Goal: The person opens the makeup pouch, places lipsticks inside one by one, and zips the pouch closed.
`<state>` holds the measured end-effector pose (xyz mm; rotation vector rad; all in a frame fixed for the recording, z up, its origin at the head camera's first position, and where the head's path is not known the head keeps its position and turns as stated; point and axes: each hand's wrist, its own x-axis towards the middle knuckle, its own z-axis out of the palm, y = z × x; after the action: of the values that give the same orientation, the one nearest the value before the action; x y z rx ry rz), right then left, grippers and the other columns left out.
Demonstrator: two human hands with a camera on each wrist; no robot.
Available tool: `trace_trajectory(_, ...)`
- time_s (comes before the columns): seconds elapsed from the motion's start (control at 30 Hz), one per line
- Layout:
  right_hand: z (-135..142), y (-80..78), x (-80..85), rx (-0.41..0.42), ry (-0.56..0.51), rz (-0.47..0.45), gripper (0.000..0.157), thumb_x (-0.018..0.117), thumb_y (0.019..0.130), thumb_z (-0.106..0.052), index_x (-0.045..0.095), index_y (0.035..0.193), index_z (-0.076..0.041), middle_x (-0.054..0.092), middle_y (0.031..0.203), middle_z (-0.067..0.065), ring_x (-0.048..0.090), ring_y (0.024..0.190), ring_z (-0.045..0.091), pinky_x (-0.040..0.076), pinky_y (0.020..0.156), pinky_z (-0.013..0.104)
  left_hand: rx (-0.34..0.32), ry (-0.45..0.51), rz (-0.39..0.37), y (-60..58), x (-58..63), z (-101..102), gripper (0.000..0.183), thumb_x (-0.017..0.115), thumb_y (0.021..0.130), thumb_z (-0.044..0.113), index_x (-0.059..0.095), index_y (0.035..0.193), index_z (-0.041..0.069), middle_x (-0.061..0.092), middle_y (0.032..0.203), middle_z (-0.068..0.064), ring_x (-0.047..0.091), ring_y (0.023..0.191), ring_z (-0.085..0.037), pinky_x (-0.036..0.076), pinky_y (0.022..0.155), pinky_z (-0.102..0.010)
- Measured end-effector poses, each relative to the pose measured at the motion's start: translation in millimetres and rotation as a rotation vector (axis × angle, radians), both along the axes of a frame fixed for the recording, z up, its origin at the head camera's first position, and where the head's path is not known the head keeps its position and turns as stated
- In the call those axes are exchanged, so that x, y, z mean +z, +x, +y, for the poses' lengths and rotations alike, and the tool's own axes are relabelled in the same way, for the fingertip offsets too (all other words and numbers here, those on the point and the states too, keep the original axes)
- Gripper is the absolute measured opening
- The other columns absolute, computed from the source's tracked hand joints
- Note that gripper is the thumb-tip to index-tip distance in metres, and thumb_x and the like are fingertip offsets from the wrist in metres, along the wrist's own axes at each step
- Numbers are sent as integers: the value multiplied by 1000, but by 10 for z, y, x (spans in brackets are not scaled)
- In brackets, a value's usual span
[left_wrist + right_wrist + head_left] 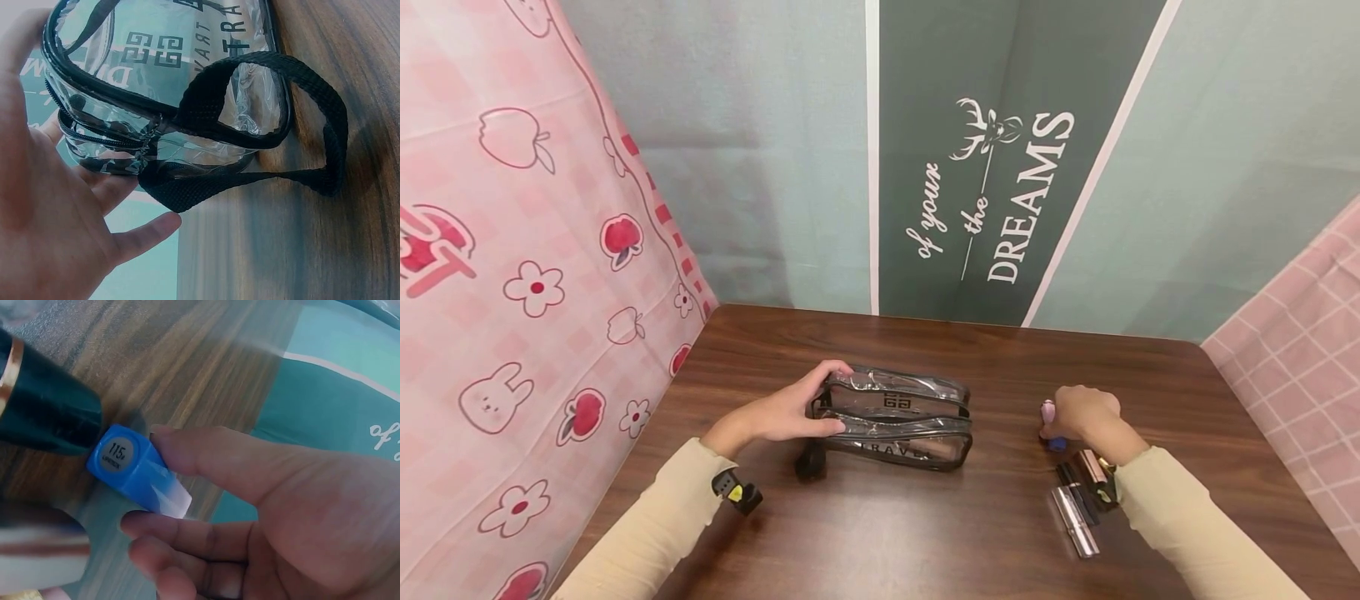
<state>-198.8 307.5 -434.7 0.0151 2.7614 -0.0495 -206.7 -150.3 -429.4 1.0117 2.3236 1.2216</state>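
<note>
A clear travel pouch with black trim [910, 451] lies on the wooden table in the middle of the head view, its top side parted between two dark zip edges. My left hand [793, 408] holds its left end, thumb on the near edge and fingers on the far one. A black strap loop [334, 119] hangs from that end. On the right, my right hand [1084, 411] pinches a blue-and-pink lipstick [139, 464] between thumb and fingers. A grey label reading 115 shows on the lipstick's blue end, close to the table.
Beside the right wrist lie other cosmetic tubes: a silvery tube [1077, 523], a black tube [1078, 493] and a rose-gold one [1092, 467]. The brown table [880, 533] meets a green-and-grey curtain [775, 167] at the back. Pink patterned cloth [535, 208] hangs at the left.
</note>
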Motion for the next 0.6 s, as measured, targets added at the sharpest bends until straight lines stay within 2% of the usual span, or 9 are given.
trace_trajectory(0.2,30,-15,-32,25,-42,-10,40,80,79,-35,66,89,0,59,75,8,54,68,26,45,60,43,1,-3,-2,-1,13,7,70,75,94,27,31,147,20,38,149,-7,35,141,-24,29,114,-53)
trace_trajectory(0.43,41,-54,17,71,-162,-22,30,74,86,-37,66,76,-9,57,69,3,53,63,20,40,55,36,5,1,17,-11,19,9,70,76,92,24,32,147,17,40,148,-8,37,141,-24,30,114,-52)
trace_trajectory(0.6,-7,-86,122,91,-226,59,25,75,85,-33,68,80,-10,58,70,2,52,63,19,39,53,36,6,3,23,-13,15,11,71,77,92,25,32,147,16,40,148,-8,37,140,-24,30,113,-52)
